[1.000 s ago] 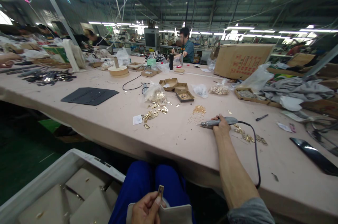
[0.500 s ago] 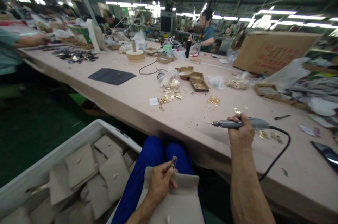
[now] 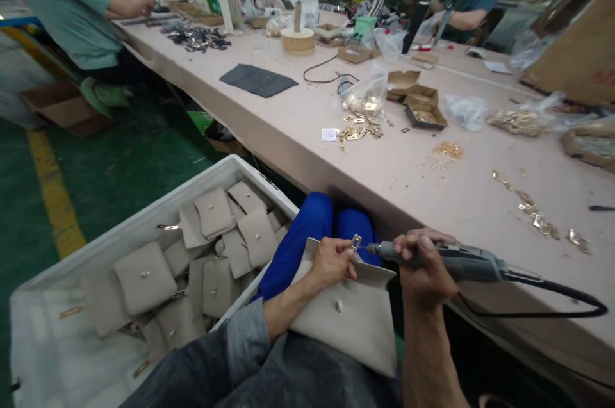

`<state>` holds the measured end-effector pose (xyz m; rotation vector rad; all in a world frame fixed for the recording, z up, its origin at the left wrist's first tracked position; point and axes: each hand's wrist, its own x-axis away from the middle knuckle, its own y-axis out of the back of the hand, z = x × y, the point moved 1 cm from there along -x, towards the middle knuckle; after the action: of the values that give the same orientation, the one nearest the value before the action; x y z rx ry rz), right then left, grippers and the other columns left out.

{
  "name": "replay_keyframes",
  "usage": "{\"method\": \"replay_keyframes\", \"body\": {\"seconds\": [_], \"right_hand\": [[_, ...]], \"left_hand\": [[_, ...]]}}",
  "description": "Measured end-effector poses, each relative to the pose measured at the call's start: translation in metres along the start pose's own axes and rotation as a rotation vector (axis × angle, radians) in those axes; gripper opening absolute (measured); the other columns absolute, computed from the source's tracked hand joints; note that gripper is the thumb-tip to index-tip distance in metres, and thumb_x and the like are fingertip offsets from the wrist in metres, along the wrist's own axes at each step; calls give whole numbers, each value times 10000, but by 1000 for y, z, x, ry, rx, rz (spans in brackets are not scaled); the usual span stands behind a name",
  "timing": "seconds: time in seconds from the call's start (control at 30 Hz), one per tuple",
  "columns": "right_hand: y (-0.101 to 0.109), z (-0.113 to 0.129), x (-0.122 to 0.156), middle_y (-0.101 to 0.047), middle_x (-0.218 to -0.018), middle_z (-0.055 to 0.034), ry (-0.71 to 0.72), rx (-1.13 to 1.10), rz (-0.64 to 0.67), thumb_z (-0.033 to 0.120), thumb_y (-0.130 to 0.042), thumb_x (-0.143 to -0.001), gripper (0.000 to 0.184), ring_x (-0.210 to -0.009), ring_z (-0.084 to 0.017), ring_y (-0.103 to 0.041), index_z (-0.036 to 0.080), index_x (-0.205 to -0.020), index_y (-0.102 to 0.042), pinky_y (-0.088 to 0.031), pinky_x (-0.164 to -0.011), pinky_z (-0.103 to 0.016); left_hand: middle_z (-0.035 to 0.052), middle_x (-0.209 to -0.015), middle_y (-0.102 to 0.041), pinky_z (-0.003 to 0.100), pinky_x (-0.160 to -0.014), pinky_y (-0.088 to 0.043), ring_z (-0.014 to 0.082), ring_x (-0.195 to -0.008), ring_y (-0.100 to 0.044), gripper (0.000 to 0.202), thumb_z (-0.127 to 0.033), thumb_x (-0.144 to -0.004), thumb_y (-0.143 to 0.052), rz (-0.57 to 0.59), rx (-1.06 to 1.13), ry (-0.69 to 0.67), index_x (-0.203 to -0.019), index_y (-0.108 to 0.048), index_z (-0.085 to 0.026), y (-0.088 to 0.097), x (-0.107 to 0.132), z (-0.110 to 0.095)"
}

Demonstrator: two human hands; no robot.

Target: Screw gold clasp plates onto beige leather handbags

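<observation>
On my lap lies a beige leather bag piece (image 3: 355, 325) with a small metal turn-lock post on it. My left hand (image 3: 332, 262) pinches a gold metal clasp plate (image 3: 355, 243) at the edge of the flap. Wrapped around a grey electric screwdriver (image 3: 461, 261) is my right hand (image 3: 425, 264). The tool's bit points left, close beside the clasp plate; whether it touches the plate I cannot tell. A black cord runs off the tool's back end to the right.
Left of my legs, a white bin (image 3: 62, 267) holds several beige bag pieces (image 3: 144, 273). Gold plates (image 3: 360, 129), tiny screws (image 3: 448, 150) and small cardboard boxes (image 3: 425, 114) lie on the table (image 3: 307, 120). A co-worker in a teal shirt (image 3: 72, 17) is at the far left.
My right hand has brought the screwdriver from over the table down and left to the clasp plate. My left hand still pinches the plate. The view has tilted down and turned left.
</observation>
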<state>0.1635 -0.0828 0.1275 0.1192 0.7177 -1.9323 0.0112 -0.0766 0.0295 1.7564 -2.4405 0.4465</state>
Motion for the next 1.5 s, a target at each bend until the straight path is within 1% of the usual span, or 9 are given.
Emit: {"method": "replay_keyframes", "body": {"seconds": [0.07, 0.2, 0.4, 0.57, 0.77, 0.87, 1.0, 1.23, 1.5], "right_hand": [[0, -3, 5, -620, -761, 12, 33, 1, 52, 174, -675, -837, 67, -514, -110, -531, 197, -879, -629, -472, -558, -313], [1, -7, 12, -633, -786, 4, 44, 12, 145, 171, -670, -857, 82, -533, -118, -554, 204, -927, -641, -486, -570, -324], [-2, -8, 18, -647, -794, -3, 88, 68, 216, 171, -685, -867, 103, -545, -133, -571, 211, -959, -661, -501, -550, -334], [-3, -10, 19, -639, -767, 1, 114, 107, 213, 195, -688, -864, 67, -547, -139, -572, 216, -919, -657, -502, -531, -330], [-2, -12, 21, -638, -765, 1, 126, 103, 217, 195, -693, -869, 73, -550, -142, -582, 213, -928, -653, -511, -531, -330], [-2, -11, 22, -644, -781, -4, 133, 109, 213, 182, -690, -874, 83, -574, -148, -597, 210, -945, -658, -519, -546, -333], [-2, -11, 22, -650, -797, -6, 119, 82, 219, 169, -691, -876, 102, -565, -142, -590, 207, -966, -663, -517, -549, -334], [-4, -10, 23, -644, -767, -5, 133, 81, 191, 176, -703, -860, 77, -552, -146, -583, 208, -925, -675, -503, -533, -334], [-3, -6, 22, -648, -762, -6, 94, 50, 201, 151, -671, -856, 72, -550, -145, -579, 202, -908, -670, -498, -547, -336]], "left_hand": [[25, -488, -668, 203, -414, -450, 154, -389, -621, 244, -317, -879, -619, 15, 19, 0, -867, -743, -107, 1, 1, -2], [34, -500, -680, 203, -408, -460, 158, -397, -628, 245, -308, -866, -619, 9, 52, 0, -884, -741, -97, 2, 3, -1], [50, -521, -703, 219, -448, -508, 164, -418, -646, 265, -316, -858, -635, 10, 66, -11, -917, -732, -76, 2, 6, -2], [53, -532, -705, 205, -441, -493, 156, -422, -645, 297, -360, -871, -643, 44, 78, -24, -907, -747, -84, 2, 7, -5], [49, -530, -702, 206, -450, -503, 152, -417, -640, 259, -348, -858, -645, 51, 104, -13, -862, -729, -103, 1, 7, -5], [54, -542, -708, 212, -468, -512, 157, -433, -652, 275, -380, -857, -672, 58, 125, -14, -840, -718, -110, 1, 8, -6], [55, -544, -706, 220, -473, -520, 156, -430, -647, 304, -400, -850, -695, 42, 116, -5, -860, -734, -99, 0, 8, -7], [53, -525, -699, 229, -473, -526, 147, -411, -620, 209, -292, -825, -676, -21, 101, -15, -800, -754, -100, -2, 5, -4], [36, -505, -685, 194, -446, -464, 127, -398, -594, 164, -206, -793, -636, -47, 83, -2, -767, -769, -115, -4, 5, -5]]}}
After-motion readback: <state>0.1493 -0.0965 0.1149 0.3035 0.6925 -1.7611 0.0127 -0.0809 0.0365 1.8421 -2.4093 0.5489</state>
